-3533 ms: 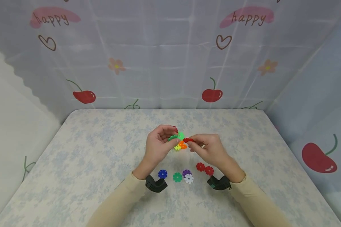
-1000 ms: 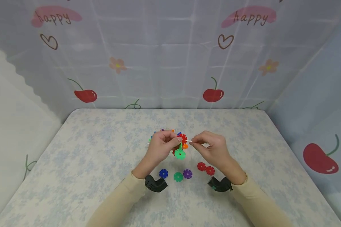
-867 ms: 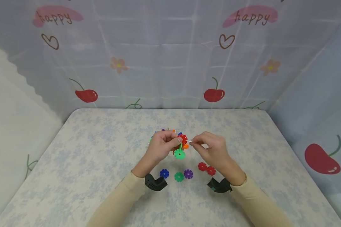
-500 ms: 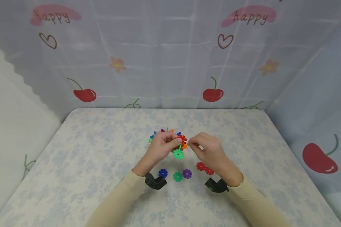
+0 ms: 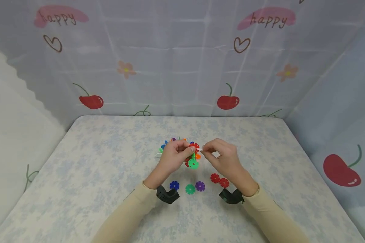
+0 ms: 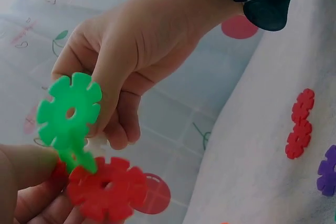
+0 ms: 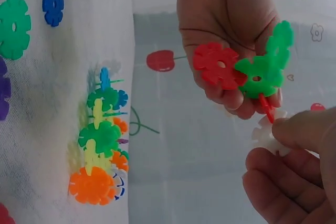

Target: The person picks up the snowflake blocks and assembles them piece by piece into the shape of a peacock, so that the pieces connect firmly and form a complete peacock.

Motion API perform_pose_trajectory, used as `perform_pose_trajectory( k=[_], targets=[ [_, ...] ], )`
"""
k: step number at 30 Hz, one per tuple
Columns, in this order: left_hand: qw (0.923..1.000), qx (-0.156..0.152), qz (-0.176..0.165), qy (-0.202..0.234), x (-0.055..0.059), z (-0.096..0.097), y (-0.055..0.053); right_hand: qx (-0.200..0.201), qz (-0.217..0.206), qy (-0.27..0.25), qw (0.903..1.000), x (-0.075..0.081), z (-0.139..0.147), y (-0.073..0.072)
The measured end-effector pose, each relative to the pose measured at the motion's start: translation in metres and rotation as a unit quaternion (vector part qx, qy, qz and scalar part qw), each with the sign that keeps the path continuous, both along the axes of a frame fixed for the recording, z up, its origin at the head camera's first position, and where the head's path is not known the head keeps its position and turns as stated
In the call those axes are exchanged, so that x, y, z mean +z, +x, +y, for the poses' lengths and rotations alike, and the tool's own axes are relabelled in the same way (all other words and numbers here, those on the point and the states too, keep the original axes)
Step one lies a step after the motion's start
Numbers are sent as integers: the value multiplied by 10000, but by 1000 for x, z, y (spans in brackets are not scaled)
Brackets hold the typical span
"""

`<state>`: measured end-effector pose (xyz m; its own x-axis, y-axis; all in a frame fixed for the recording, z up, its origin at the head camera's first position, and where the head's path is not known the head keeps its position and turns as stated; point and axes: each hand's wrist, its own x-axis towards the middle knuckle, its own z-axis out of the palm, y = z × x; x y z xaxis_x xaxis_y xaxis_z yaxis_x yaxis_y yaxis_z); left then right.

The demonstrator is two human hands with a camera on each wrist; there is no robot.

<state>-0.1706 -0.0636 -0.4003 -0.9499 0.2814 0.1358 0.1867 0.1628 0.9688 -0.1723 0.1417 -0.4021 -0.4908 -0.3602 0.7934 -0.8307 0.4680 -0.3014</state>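
Note:
In the head view my left hand [image 5: 174,156] pinches a small cluster of interlocked plastic snowflake discs above the table. The cluster has a red disc [image 6: 126,192] and a bright green disc [image 6: 55,111], with more red and green pieces partly hidden at the fingertips. My right hand [image 5: 223,157] pinches a white snowflake disc [image 7: 265,139] between thumb and index finger. The right wrist view shows this white disc right at the edge of a red disc [image 7: 268,109] seen edge-on. Both hands are raised and face each other.
A built structure of many-coloured discs [image 7: 100,137] stands on the table behind my left hand. Nearer me lie a blue disc [image 5: 172,186], a green disc [image 5: 188,187], a purple disc [image 5: 197,186] and two joined red discs [image 5: 213,178].
The white disc, earlier lying over the purple one, is now in my right hand. The red disc from my right hand is now in the left-hand cluster. Lately my hands have shifted only slightly.

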Motion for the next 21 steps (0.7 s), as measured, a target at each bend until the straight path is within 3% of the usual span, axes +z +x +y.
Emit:
perform_pose_trajectory(
  k=[5, 8, 10, 13, 16, 19, 21],
  targets=[
    [9991, 412, -59, 111, -5, 1, -3, 275, -656, -143, 9974, -6, 0, 0],
    [9966, 660, -173, 455, -7, 1, -5, -64, -898, -386, 9952, -8, -2, 2],
    [9914, 868, -377, 908, -7, 2, -6, -326, -804, -557, 9947, -8, -4, 3],
    [9701, 1072, -896, 1984, -7, 5, -5, -298, -522, -642, 9961, -10, -8, 7],
    [9347, 1120, -1469, 3038, -5, 12, 0, 106, -236, -404, 9988, -15, -16, 11],
    [9116, 1056, -1742, 3571, -3, 20, 8, 210, 21, -383, 9990, -19, -24, 13],
    [9036, 970, -1830, 3750, -1, 24, 13, 54, 351, -516, 9980, -21, -28, 13]
  ],
)
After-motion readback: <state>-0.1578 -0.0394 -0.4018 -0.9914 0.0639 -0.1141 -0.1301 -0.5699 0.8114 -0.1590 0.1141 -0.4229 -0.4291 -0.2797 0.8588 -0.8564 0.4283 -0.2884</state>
